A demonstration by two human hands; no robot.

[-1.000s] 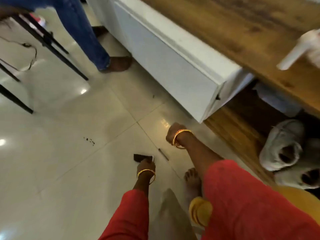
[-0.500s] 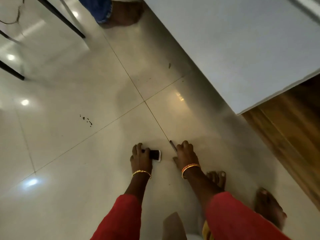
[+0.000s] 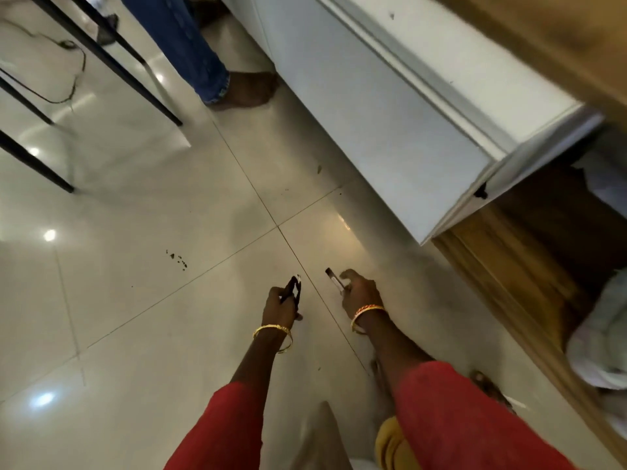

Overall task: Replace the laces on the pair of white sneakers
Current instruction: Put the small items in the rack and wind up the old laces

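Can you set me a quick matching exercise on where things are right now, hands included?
Things:
1. left hand
2. right hand
3. white sneakers
4. black cable

States or places:
A. lies on the floor tiles at the far left
B. sit in the wooden shelf at the right edge
C. grips a dark phone
D. grips a slim pen-like stick

Pairs: 1-C, 2-D, 3-B, 4-A

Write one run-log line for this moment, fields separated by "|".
left hand: grips dark phone | right hand: holds slim pen-like object | sneakers: not in hand | laces: not seen
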